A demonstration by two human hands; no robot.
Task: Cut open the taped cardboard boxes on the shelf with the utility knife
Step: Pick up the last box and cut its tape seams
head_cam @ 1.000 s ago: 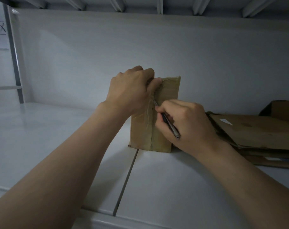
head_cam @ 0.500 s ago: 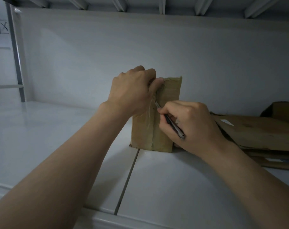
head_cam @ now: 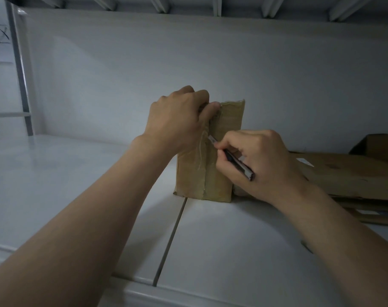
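— Where are we finding the small brown taped cardboard box (head_cam: 219,173)?

— We are seeing it standing upright on the white metal shelf (head_cam: 78,185), its bottom edge sitting right at the far end of the dark seam (head_cam: 173,235) running between two shelf panels

— And what are our hands doing?

— Our left hand (head_cam: 177,120) is clamping the box's top left corner, fingers curling over the upper edge and the thumb pressing on the front face. Our right hand (head_cam: 259,160) is pinching a slim dark utility knife (head_cam: 237,161) like a pen, just right of the box's middle

— Where is the blade sitting?

— The pale tip is touching the taped strip running down the front of the box, about halfway up, with the handle slanting down and to the right across our palm

— Anything else around the box?

— Flattened brown cardboard sheets (head_cam: 348,173) are lying just to its right, partly behind our right hand, and an open brown carton (head_cam: 379,147) is showing beyond them. Well to the box's left, a grey metal upright (head_cam: 22,85) is rising at the shelf's end
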